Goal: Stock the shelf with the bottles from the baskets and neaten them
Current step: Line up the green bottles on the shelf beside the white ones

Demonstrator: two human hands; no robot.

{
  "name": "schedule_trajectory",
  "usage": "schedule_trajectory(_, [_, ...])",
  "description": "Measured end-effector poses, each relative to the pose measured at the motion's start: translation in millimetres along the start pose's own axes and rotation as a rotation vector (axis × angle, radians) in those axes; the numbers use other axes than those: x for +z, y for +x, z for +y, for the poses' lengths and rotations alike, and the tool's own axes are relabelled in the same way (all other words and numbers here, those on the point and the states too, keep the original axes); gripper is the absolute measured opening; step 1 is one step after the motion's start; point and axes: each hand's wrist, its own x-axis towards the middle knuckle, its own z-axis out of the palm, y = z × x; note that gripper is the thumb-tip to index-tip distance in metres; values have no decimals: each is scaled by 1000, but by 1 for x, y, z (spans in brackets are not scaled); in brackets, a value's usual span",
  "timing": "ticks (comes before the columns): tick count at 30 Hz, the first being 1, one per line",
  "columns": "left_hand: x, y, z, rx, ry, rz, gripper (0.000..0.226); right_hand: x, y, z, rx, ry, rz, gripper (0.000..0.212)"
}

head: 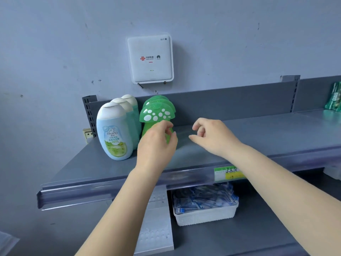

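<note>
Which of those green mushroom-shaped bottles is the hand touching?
The front green mushroom-shaped bottle, nearest the shelf edge: the left hand has its fingers at its stem. The ones behind it stand untouched.

Standing at the left end of the grey top shelf [258,133]: a row of pale blue bottles [114,133] with white caps, running from near the front edge back to the rear wall. Standing just beside them on the right: a row of green mushroom-shaped bottles [156,113]. Lying at the far right end: green packets [333,97]. Sitting on the lower shelf [258,237]: a white basket [206,216] of blue-and-white sachets and a flat grey box [156,224].
</note>
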Motion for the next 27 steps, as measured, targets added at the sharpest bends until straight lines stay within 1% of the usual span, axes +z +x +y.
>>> schedule_trajectory(2, [19,-2,26,121,19,-36,24,-27,-21,15,-29,-159,60,23])
schedule_trajectory(4, [43,-6,56,236,9,-74,25,-55,-45,36,-46,-375,119,24])
schedule_trajectory(5, [56,-8,73,282,1,-98,25,-68,-59,49,-44,-485,123,24])
schedule_trajectory(7, [85,-15,107,402,-9,-137,24,-95,-89,76,-16,-650,92,23])
schedule_trajectory(10, [129,-30,166,578,-18,-221,16,-137,-140,117,82,-783,35,24])
schedule_trajectory(12, [157,-43,205,665,-26,-257,10,-164,-176,142,148,-845,6,24])
schedule_trajectory(14, [184,-60,244,742,-44,-313,9,-187,-214,166,216,-906,-52,24])
schedule_trajectory(16, [209,-82,282,808,-71,-392,14,-207,-253,191,296,-950,-118,22])
schedule_trajectory(18, [233,-107,318,857,-47,-487,20,-224,-292,214,388,-966,-166,22])
schedule_trajectory(20, [252,-133,350,914,-35,-548,23,-238,-329,235,471,-984,-201,21])
schedule_trajectory(24, [289,-187,398,1038,-59,-658,23,-255,-393,267,618,-976,-232,22])
schedule_trajectory(27, [316,-221,423,1083,-120,-742,22,-260,-432,285,723,-938,-235,22])
